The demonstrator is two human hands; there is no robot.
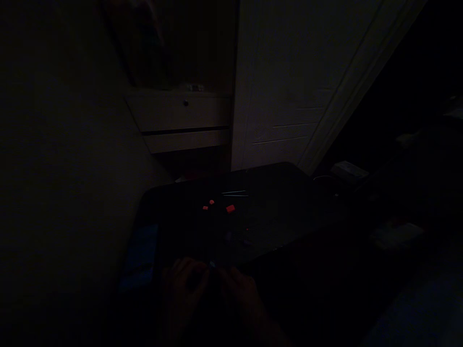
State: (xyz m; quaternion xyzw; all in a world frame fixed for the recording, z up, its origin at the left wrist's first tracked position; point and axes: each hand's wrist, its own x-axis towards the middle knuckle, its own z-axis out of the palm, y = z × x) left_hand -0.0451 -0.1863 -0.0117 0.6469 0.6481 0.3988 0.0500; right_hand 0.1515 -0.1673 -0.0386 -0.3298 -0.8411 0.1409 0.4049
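Observation:
The scene is very dark. At the near edge of a dark table [278,202], my left hand [185,277] and my right hand [238,285] come close together with their fingers closed. Between their fingertips shows a small bluish thing [212,264], too dim to name. Past the hands lie two small dark pieces, one on the left [228,236] and one on the right [247,243]. Farther back are a larger red-orange block [230,208] and two smaller orange pieces [205,207]. Behind them lies a pair of thin metal tweezers [235,193].
A blue-tinted flat panel [139,255] lies at the table's left side. Beyond the table stand a drawer unit [184,115] and a pale door [278,96]. To the right, off the table, a whitish box [349,170] is faintly visible.

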